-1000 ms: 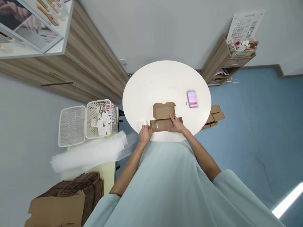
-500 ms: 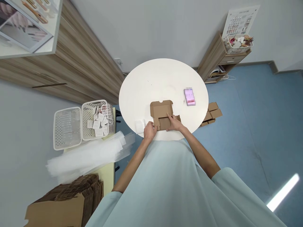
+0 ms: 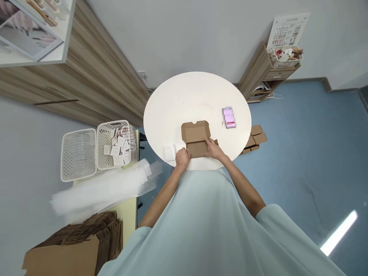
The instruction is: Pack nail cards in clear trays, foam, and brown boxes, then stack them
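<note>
A partly folded brown cardboard box [image 3: 196, 134] lies near the front edge of the white oval table [image 3: 168, 103]. Its lid flap, with a small notch, spreads away from me. My left hand [image 3: 183, 158] is closed on the box's left side, fingers wrapped at the wall. On the right side, my right hand [image 3: 213, 149] grips the wall, its thumb towards the inside; a small side flap sticks out beyond it. Just left of my left hand is a small white translucent packet [image 3: 169, 152].
A pixelated pink-purple item [image 3: 229, 117] rests on the table's right. To the left stand a white basket [image 3: 99, 153] of cards and packets, a roll of white wrapping sheet [image 3: 106, 188] and stacked flat cardboard [image 3: 63, 253]. Folded boxes [image 3: 257, 137] lie beyond the table's right edge.
The box's left flap, which lay outward beside my left hand, now stands folded up at the wall. My left hand has closed more tightly there. The view has shifted slightly.
</note>
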Demonstrator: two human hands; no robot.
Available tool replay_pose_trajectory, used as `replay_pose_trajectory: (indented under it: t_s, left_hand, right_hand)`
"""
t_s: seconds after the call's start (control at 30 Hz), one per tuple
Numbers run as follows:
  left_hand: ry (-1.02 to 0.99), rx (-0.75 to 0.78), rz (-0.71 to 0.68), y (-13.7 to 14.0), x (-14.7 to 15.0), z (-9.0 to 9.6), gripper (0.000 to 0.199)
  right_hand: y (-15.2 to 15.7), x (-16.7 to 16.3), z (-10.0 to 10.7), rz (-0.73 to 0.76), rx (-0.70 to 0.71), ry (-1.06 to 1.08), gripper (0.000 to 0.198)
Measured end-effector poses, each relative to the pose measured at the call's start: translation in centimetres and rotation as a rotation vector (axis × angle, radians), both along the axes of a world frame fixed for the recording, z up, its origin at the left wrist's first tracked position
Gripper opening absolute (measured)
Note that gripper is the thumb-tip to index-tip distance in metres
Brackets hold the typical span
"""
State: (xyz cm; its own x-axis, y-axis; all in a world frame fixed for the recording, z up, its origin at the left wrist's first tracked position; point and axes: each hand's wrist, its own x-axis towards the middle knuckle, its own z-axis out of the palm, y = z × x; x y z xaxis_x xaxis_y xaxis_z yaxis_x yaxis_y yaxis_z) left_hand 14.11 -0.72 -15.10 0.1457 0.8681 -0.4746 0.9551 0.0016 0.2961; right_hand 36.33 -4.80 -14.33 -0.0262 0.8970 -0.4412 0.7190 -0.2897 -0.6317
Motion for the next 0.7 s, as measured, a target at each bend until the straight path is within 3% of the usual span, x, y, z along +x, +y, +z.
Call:
replay_pose_trajectory:
  t_s: [0.1, 0.2, 0.37, 0.53, 0.7]
  left_hand:
    - [0.003, 0.007, 0.002, 0.0, 0.2, -0.1, 0.021]
    - [0.013, 0.007, 0.001, 0.0, 0.3, -0.3, 0.024]
    - [0.018, 0.018, 0.008, -0.1, 0.4, -0.8, 0.026]
    - [0.01, 0.031, 0.027, -0.1, 0.4, -1.0, 0.026]
    - [0.003, 0.019, 0.037, -0.2, 0.5, -0.7, 0.027]
  right_hand:
    - [-2.0, 1.9, 0.1, -0.265, 0.2, 0.031, 0.069]
    - [-4.2, 3.9, -0.3, -0.5, 0.197, -0.091, 0.053]
    - [-6.1, 4.1, -1.5, -0.428, -0.04, -0.142, 0.039]
    - [-5.5, 2.4, -1.4, -0.38, -0.005, -0.119, 0.047]
    - [-4.3, 1.4, -0.7, -0.428, 0.008, -0.02, 0.047]
